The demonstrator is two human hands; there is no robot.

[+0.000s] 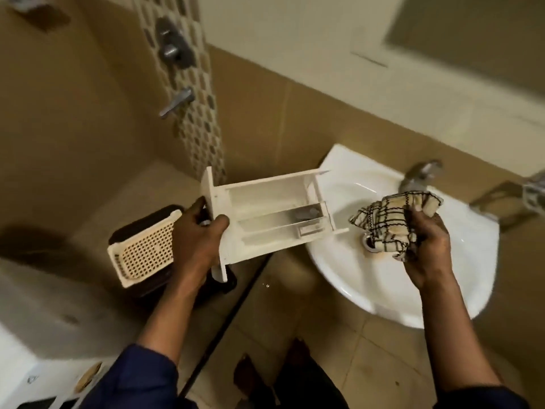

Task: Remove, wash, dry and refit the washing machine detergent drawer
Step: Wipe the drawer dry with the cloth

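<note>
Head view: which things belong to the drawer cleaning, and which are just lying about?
In the job: detergent drawer, held by left hand; checked cloth, gripped by right hand; washbasin.
Lying about: perforated basket; wall taps.

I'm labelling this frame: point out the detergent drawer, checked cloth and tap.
detergent drawer (265, 196): head view, large compartment floor.
checked cloth (386, 222): head view, bunched middle.
tap (418, 175): head view, its spout.

Upper left, I see a mosaic strip (203, 137) on the wall carrying a round valve (172, 42) and, under it, a lever tap (177, 103). Left of centre, a cream perforated basket (141, 255) lies on a dark bin (132, 228). At right hangs a white sink (383, 293), its faucet (418, 172) at the back.
</note>
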